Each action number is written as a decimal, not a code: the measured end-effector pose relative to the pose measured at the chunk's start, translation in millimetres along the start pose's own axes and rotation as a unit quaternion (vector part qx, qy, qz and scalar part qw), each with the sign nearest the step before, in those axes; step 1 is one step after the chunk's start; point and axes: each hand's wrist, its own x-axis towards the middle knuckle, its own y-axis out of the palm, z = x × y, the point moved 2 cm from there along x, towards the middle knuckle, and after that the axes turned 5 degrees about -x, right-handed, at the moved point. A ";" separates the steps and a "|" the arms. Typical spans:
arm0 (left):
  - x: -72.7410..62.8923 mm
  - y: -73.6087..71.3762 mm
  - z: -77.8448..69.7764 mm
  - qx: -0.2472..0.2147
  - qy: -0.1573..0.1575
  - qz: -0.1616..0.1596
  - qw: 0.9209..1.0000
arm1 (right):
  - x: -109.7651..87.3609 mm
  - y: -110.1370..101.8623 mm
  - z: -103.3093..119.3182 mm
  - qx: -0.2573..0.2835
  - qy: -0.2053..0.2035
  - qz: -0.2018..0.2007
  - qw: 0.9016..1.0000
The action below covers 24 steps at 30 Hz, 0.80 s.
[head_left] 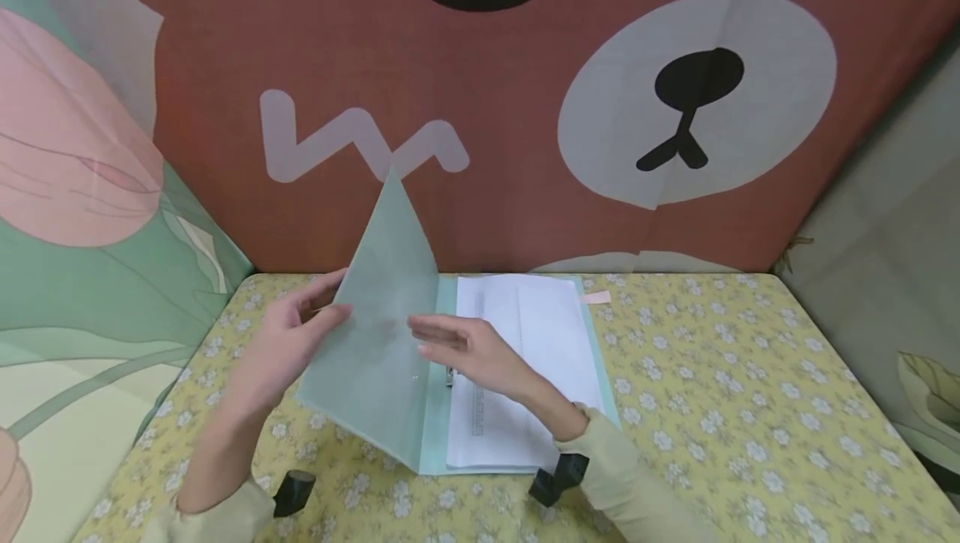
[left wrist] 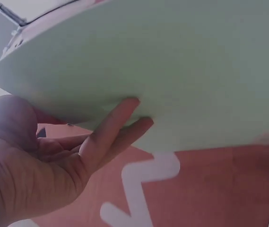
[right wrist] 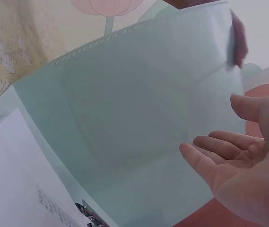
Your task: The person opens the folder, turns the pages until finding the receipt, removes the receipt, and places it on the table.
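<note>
A pale green folder lies on the table with its front cover raised at a slant. My left hand holds the cover's outer edge, thumb on the inner face and fingers behind it. In the left wrist view, fingers rest against the cover's outer face. My right hand hovers over the folder's spine, fingers extended toward the cover and holding nothing. A stack of white paper fills the folder's right side. A metal clip sits at the paper's inner edge, partly hidden by my right hand in the head view.
A yellow flowered cloth covers the table. A small pink tab sticks out at the folder's upper right. Behind the table hangs a brown cloth backdrop with a cartoon face. Black wrist mounts show at both sleeves.
</note>
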 end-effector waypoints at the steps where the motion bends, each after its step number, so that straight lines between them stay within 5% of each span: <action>1: -0.6 -4.3 2.0 0.004 -0.003 -0.001 1.000 | 0.0 -0.9 -0.4 -0.006 0.002 -0.001 1.000; 14: -9.7 -64.0 47.0 0.077 -0.065 0.006 0.995 | -5.7 -38.8 6.2 -0.079 0.031 -0.108 0.990; 24: -11.5 -86.2 92.1 0.231 -0.093 -0.012 0.968 | -20.3 -86.1 12.8 -0.077 0.059 -0.222 0.970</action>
